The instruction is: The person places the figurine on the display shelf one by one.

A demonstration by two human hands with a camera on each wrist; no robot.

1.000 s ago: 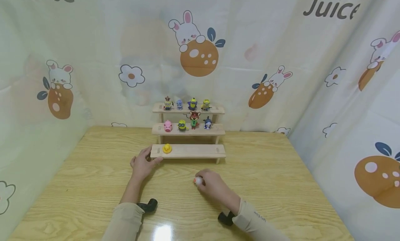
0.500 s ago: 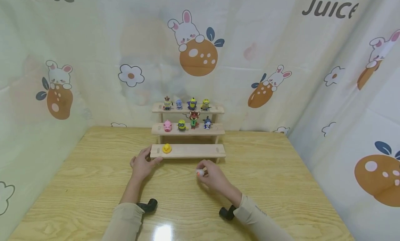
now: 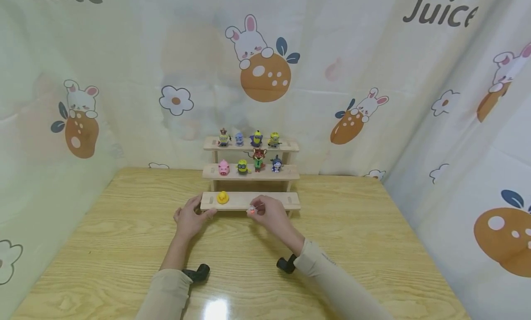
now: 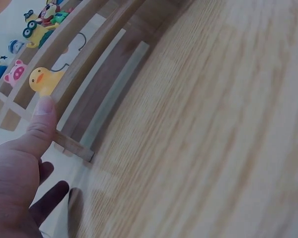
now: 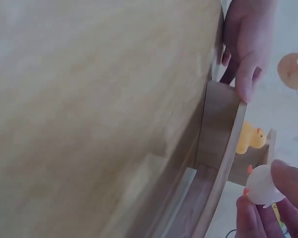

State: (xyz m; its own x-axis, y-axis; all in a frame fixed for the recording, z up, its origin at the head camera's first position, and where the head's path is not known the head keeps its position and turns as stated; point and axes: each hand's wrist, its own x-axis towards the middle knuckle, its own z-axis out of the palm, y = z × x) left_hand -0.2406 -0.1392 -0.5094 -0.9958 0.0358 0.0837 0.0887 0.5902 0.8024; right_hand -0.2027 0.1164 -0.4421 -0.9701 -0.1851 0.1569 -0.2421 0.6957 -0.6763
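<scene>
A wooden three-step display shelf [image 3: 239, 201] stands on the table, a yellow rubber duck [image 3: 222, 198] at the left of its lowest step. My left hand [image 3: 190, 222] holds the left end of that step, the thumb [image 4: 44, 111] against its front edge close to the duck. Between thumb and fingertips, my right hand [image 3: 274, 216] pinches a small round white figurine [image 5: 263, 185] with orange feet. It is at the front edge of the lowest step, right of the duck. My fingers hide part of the figurine.
On the middle step stand a pink pig [image 3: 223, 168], a green-capped figure [image 3: 242, 167], a fox [image 3: 258, 159] and a dark-hooded figure [image 3: 276, 164]. Several small figures [image 3: 256, 139] line the top step. A printed curtain [image 3: 307, 108] hangs behind the table [image 3: 352, 237].
My right hand has carried the white figurine forward and to the left, from over the table to the lowest step's front edge. The left hand stays at the shelf's end.
</scene>
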